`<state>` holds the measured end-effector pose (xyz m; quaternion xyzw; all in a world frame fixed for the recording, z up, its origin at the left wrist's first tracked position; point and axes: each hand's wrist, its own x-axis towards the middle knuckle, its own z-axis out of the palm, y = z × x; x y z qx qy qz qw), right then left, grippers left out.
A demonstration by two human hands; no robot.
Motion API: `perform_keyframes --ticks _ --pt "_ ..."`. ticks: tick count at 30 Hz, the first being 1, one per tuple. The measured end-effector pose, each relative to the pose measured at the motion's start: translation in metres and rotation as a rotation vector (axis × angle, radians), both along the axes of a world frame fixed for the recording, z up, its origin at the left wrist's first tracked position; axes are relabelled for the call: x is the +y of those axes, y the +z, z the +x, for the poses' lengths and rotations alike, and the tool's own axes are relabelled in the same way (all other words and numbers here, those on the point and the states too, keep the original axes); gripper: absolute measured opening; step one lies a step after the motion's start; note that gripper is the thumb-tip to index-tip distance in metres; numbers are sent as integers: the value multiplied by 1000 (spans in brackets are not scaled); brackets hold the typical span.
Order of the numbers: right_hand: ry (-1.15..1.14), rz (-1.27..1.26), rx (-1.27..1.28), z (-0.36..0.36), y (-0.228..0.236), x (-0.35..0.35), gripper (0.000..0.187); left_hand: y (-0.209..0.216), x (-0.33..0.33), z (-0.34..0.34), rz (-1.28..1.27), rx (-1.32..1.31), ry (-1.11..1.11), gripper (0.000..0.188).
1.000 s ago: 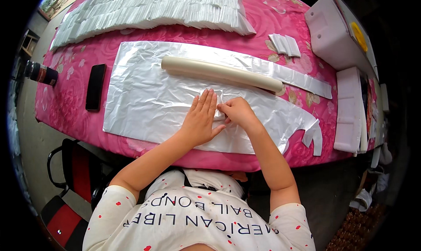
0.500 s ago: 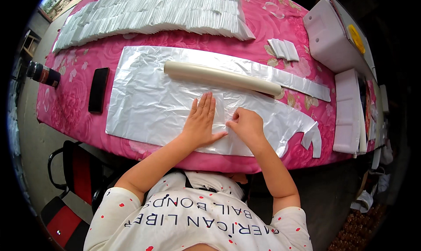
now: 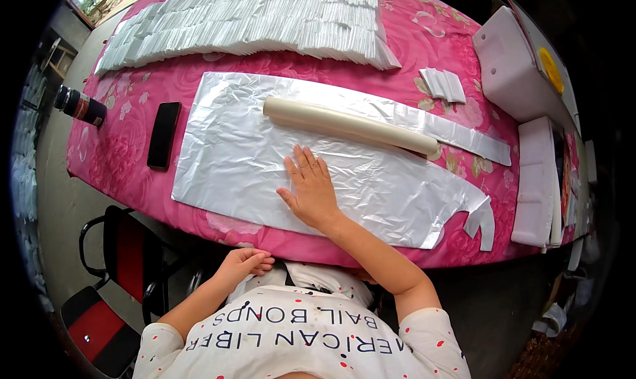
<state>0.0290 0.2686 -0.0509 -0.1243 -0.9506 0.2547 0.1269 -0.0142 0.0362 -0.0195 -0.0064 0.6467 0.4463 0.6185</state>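
Note:
My right hand lies flat on a silvery-white plastic sheet, palm down with its fingers stretched out. The sheet is wrinkled and has a curved cutout with strap-like ends at its right. Down at the table's front edge, close to my lap, my left hand hangs with loosely bent fingers; nothing shows in it. A long cream-coloured tube rests slantwise across the sheet, beyond my right hand.
Rows of folded white plastic packets fill the table's far side; a few more packets lie at the right. A phone and dark bottle are on the left, white foam boxes on the right. A chair stands front left.
My left hand has left the sheet and come back toward my lap. My right hand has moved left and gone from pinched fingers to a flat palm. The view has shifted slightly.

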Motion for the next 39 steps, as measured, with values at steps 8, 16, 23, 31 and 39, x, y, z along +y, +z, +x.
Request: perform_keyframes --ticks 8,16,23,31,39 --pt "393 -327 -33 21 7 -104 54 -28 -20 19 20 119 273 16" --pt "499 -213 74 43 42 -20 11 26 34 1 270 1299 -439 14" --pt "-188 -493 279 78 60 150 11 30 56 -8 352 1296 -491 21" --pt "-797 -330 269 77 37 378 27 26 74 -12 425 1276 -527 19" --pt "-549 384 240 52 23 320 43 27 71 -16 373 1314 -530 18"
